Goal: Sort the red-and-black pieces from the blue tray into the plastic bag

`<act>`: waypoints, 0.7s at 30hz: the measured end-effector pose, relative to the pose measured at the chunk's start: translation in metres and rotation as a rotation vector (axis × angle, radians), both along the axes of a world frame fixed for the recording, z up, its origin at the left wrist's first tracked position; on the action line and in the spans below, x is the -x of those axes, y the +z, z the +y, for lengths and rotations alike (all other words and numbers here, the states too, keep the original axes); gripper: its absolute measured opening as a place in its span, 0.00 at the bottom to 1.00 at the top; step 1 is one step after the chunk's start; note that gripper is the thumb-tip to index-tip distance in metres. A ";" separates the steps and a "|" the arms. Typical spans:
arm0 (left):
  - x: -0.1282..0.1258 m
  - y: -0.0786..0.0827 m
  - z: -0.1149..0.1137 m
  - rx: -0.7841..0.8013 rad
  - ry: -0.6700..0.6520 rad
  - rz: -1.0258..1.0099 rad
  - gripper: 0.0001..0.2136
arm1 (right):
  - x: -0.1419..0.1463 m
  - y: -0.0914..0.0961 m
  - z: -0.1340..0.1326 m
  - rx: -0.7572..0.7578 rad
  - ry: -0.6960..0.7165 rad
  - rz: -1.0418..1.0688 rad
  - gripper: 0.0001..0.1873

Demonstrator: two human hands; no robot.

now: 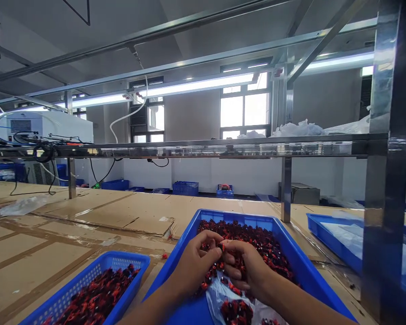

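My left hand (203,253) and my right hand (242,264) meet above a large blue tray (318,280). Between their fingertips they pinch a small red and black part (221,247), too small to name. Under and behind the hands, the tray holds a mass of similar red and black parts (257,232). Nearer to me, a white plastic bag (216,295) lies in the tray with more of these parts on it. Both hands are closed, with the right hand's lower fingers curled.
At the left stands a blue perforated basket (135,262) of red and black parts. A loose red piece (164,256) lies on the cardboard-covered table (54,253). Another blue tray (338,243) with white plastic is at the right, behind a metal post (375,180). A metal shelf (196,149) crosses ahead.
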State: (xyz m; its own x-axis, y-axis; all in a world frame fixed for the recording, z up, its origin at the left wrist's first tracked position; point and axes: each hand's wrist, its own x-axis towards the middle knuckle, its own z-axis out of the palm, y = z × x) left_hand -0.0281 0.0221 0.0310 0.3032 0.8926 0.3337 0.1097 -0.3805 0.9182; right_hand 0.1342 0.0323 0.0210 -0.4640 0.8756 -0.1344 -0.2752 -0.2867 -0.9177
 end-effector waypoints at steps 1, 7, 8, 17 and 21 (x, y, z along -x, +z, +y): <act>-0.001 0.001 -0.003 -0.036 -0.017 0.026 0.12 | 0.000 -0.001 0.000 0.006 0.013 0.015 0.17; -0.001 0.000 -0.007 -0.200 0.063 0.116 0.10 | 0.001 -0.001 -0.004 -0.023 0.038 0.113 0.13; -0.001 0.000 -0.006 -0.252 0.101 0.129 0.09 | 0.001 0.000 -0.005 -0.024 0.041 0.123 0.12; 0.001 0.002 -0.002 -0.456 0.246 0.249 0.10 | 0.004 0.002 -0.005 -0.197 -0.019 0.095 0.17; 0.001 0.003 -0.002 -0.449 0.255 0.248 0.09 | 0.002 -0.001 0.000 -0.283 -0.033 0.055 0.20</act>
